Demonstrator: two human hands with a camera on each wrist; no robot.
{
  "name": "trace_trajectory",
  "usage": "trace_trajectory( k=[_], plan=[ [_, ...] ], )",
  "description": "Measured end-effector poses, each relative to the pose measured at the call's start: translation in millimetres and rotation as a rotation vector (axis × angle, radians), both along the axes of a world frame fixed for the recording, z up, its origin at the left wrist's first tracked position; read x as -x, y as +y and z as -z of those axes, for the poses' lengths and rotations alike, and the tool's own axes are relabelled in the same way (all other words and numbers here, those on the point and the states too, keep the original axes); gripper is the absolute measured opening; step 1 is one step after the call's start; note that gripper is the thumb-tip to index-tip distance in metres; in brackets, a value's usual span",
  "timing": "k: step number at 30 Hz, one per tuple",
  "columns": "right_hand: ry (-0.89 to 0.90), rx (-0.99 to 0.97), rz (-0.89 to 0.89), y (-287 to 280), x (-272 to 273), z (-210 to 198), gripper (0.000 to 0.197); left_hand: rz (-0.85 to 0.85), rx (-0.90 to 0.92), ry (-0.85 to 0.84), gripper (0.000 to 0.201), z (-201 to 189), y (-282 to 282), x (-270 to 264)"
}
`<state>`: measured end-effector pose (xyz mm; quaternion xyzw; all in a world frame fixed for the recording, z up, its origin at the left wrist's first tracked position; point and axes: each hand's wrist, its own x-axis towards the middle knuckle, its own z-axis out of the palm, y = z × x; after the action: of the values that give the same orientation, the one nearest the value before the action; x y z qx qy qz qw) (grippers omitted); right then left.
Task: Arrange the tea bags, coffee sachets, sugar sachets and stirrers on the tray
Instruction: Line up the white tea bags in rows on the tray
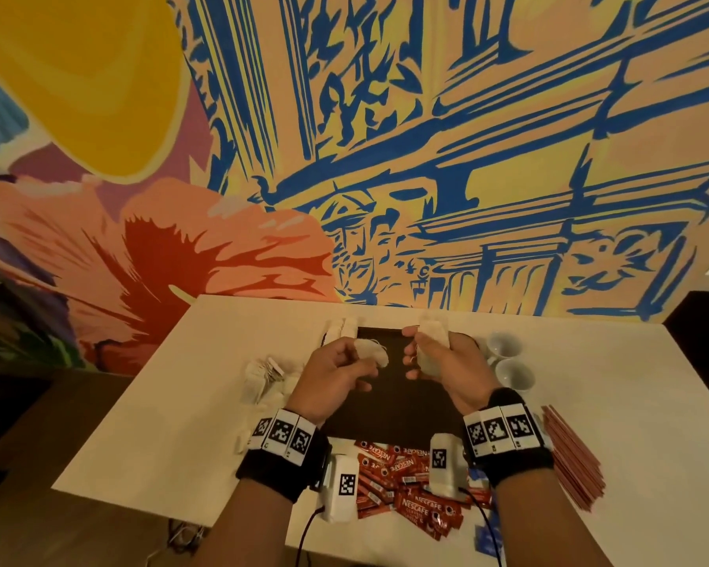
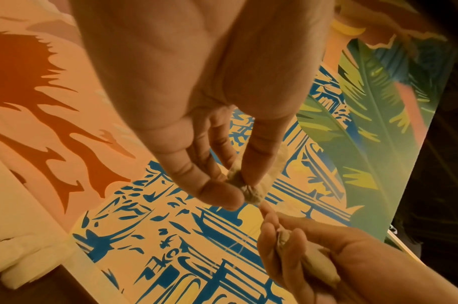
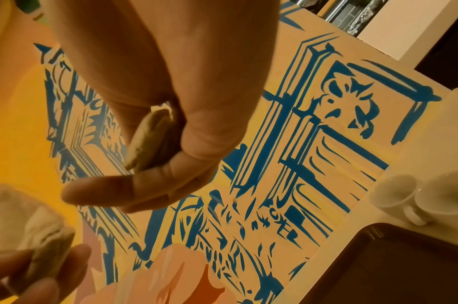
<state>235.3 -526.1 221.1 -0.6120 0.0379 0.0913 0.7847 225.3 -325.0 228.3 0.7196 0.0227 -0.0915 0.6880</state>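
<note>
Coffee sachets: red Nescafe packets heaped loose at the near edge of the bench, between the two wrists and nearest the viewer, just short of the tray.
Loose tea bags: pale pile on the bench left of the tray, near the left hand.
Left hand: raised above the tray's left part, fingers and thumb pinching a crumpled tea bag at its gathered top; the bag hangs clear of the tray.
Placed tea bags: a few lie at the tray's far left corner.
Tray: dark, rectangular, in the middle of the bench under both hands; its middle shows bare.
Right hand: raised above the tray's right part, fingers curled round a small stack of tea bags held on edge against the thumb.
Cups: two white cups on the bench just right of the tray's far end.
Stirrers: reddish bundle lying on the bench at the right, well apart from the tray.
Blue packets: at the near edge beside the right forearm, partly hidden.
Sugar sachets: I cannot tell them apart here.
</note>
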Motion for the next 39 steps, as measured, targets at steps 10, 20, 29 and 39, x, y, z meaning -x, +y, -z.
trace_trajectory(
  k=[10,20,29,39],
  plan=[
    [-0.014,0.046,0.019,3.6,18.3,-6.6,0.021,-0.012,0.117,0.011,0.014,-2.6,-14.3,17.7],
    [-0.201,0.317,-0.078,7.0,26.4,-17.5,0.015,0.121,0.049,-0.031,0.022,-9.5,-8.5,27.3],
    [-0.222,0.29,-0.124,10.2,19.1,-14.7,0.01,0.137,-0.052,-0.083,0.017,0.3,-3.5,21.2],
    [0.082,0.118,-0.096,21.1,-21.5,8.7,0.024,-0.054,-0.13,-0.007,0.02,22.1,45.2,-20.6]
  ],
)
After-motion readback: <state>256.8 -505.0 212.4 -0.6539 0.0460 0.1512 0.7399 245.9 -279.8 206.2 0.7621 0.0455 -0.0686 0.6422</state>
